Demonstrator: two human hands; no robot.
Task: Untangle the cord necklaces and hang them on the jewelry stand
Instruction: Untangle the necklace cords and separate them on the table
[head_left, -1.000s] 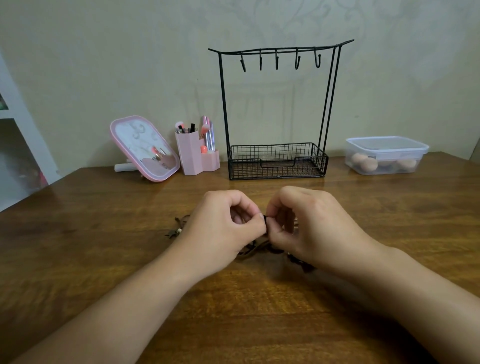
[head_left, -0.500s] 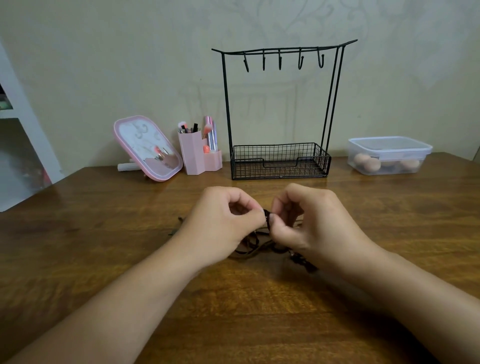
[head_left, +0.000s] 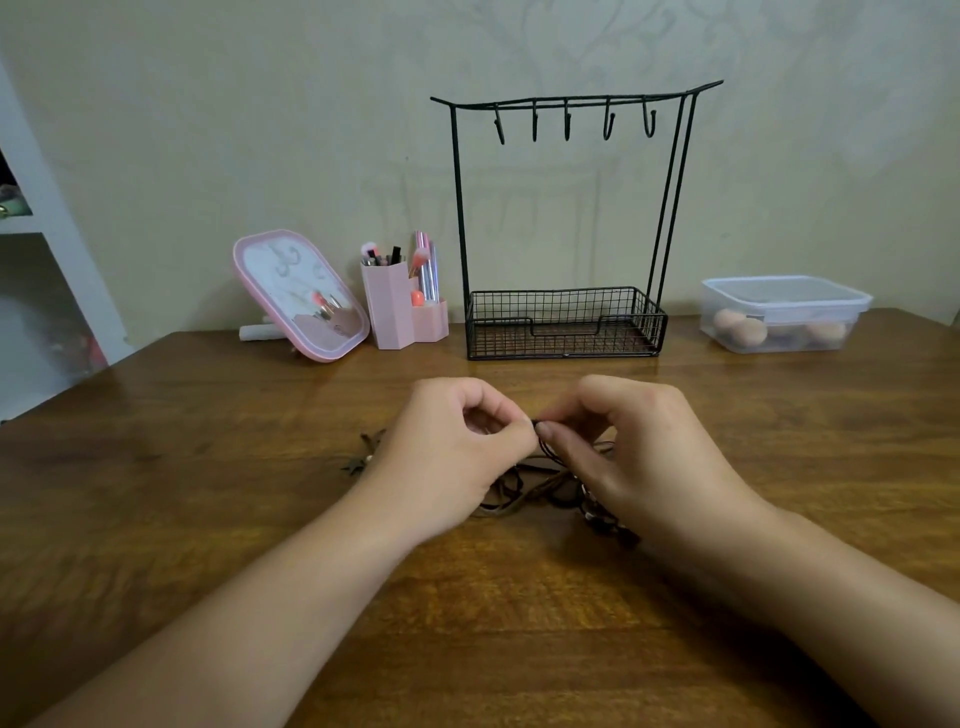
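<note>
A tangle of dark brown and black cord necklaces lies on the wooden table, partly hidden under my hands. My left hand and my right hand meet fingertip to fingertip above it, each pinching the same dark cord between thumb and forefinger. Loose cord ends stick out to the left of my left hand, and beads show under my right wrist. The black wire jewelry stand with several bare hooks stands behind, against the wall.
A pink tilted mirror and a pink brush holder stand left of the stand. A clear lidded box with beige sponges sits at the back right. White shelving rises beyond the table's left edge.
Both hands have stayed together over the tangle; their fingers have shifted slightly along the cord, and the right hand has rolled a little so more cord shows between them.
</note>
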